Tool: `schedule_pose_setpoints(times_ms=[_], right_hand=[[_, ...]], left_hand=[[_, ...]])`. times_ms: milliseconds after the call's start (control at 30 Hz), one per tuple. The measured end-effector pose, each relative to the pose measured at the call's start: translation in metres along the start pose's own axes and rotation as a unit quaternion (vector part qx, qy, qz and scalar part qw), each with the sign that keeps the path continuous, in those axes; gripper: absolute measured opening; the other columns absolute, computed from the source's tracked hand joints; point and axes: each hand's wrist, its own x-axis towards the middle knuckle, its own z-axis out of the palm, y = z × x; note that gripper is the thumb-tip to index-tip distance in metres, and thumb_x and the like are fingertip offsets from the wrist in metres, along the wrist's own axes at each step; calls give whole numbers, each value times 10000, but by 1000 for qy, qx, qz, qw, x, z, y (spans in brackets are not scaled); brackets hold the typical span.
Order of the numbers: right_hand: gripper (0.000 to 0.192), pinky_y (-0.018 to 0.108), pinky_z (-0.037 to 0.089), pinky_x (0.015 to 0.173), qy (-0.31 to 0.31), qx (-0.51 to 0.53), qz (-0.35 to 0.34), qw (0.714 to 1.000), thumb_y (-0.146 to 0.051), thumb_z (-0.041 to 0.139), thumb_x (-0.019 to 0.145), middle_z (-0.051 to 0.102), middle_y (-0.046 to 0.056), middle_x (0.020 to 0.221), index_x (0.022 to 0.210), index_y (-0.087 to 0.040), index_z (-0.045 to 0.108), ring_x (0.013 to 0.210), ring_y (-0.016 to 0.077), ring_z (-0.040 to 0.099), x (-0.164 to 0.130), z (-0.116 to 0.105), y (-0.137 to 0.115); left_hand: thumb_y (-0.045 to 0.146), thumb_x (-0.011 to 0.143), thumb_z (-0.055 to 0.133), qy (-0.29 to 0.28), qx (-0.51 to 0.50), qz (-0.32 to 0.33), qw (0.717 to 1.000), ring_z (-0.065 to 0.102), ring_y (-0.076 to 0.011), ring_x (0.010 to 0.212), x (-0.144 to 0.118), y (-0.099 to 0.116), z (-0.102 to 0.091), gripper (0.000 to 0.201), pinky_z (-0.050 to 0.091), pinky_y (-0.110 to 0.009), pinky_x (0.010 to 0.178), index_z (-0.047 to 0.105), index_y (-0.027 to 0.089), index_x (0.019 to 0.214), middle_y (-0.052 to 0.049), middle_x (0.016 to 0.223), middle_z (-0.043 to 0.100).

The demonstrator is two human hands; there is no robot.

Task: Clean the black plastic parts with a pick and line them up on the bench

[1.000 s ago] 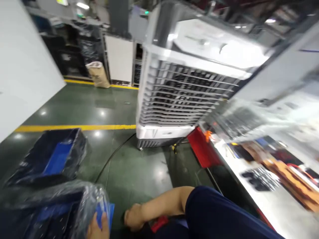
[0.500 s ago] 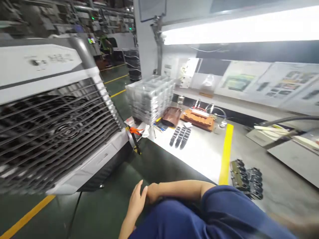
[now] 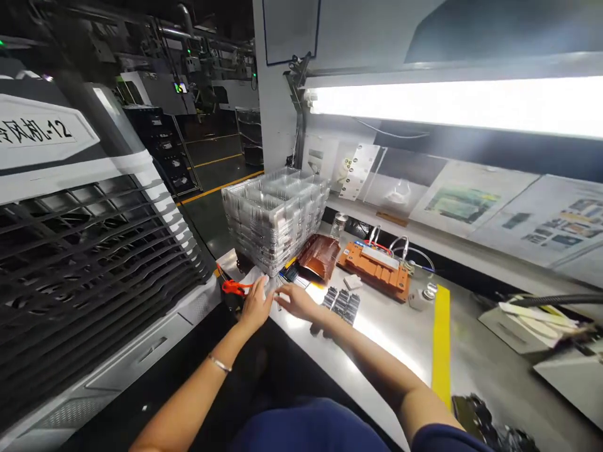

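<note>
Left hand and right hand reach toward stacked clear trays.

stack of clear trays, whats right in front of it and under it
In front of the stack of clear trays lie a white cloth, pens and a copper-coloured bag; the left hand and right hand reach there. What lies beneath the stack is covered.

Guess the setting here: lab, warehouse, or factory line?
Most likely a factory assembly station: a stack of clear plastic trays on a metal workbench, an orange fixture with wires, posted work-instruction sheets, and yellow floor lines.
</note>
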Motion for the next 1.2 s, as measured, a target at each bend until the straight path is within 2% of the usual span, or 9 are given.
schedule_pose_setpoints(times_ms=[200,333,433,600,767,867,933,1067,1200], right_hand=[[385,385,417,1037,141,-74,-9,987,-322,399,973,553,164,1304,1297,-149,514,1230,218,505,145,-82,36],[347,408,460,919,113,-133,-51,983,-372,546,873,685,148,1000,1098,-122,628,977,256,611,214,-95,61],[272,352,466,729,91,-160,-64,981,-333,480,871,655,94,698,881,-130,661,685,213,596,230,-90,79],[313,301,431,640,88,-152,-80,981,-297,389,887,614,61,626,805,-142,649,584,162,550,233,-97,88],[358,262,434,599,131,-115,-53,983,-318,386,932,596,4,588,723,-169,636,536,115,544,261,-141,84],[281,230,427,558,93,-85,-20,992,-429,599,843,647,-19,615,836,-164,691,534,97,575,285,-174,79],[289,215,400,524,79,-94,-19,992,-440,686,775,633,-30,566,776,-152,697,499,83,552,300,-194,71],[384,206,356,505,190,-118,-21,974,-492,686,760,607,-15,545,652,-125,665,487,55,498,324,-232,51],[589,224,419,601,364,-108,-18,925,-592,439,858,668,66,804,923,-47,653,671,65,574,355,-290,44]], left_hand=[[346,941,437,179,-5,70,981,200,-394,1448,156,-11,41,637,188,-642,1131,255,-4,1442,-329,1510,273],[435,923,463,266,-7,137,954,206,-418,1441,202,-26,75,688,233,-654,1111,275,23,1440,-340,1468,336],[448,932,435,312,-6,166,936,205,-417,1442,206,-36,97,731,290,-647,1087,183,45,1487,-339,1461,346],[390,935,451,333,-6,162,929,285,-397,1419,198,-39,114,743,329,-641,1069,108,88,1521,-304,1449,403],[411,921,473,298,-12,169,940,319,-384,1407,195,-44,116,686,267,-629,1114,265,83,1487,-277,1426,459],[409,911,490,280,-19,173,944,244,-377,1438,194,-47,114,700,220,-632,1136,257,95,1491,-269,1480,392],[405,906,497,274,-22,173,946,188,-376,1452,193,-46,111,730,205,-647,1138,206,114,1508,-262,1524,318],[367,917,467,269,-27,171,948,63,-348,1467,193,-40,105,743,176,-637,1164,112,149,1532,-208,1599,122],[340,921,453,254,-29,172,951,-6,-324,1462,194,-36,100,760,154,-602,1188,43,182,1541,-119,1613,-51]])
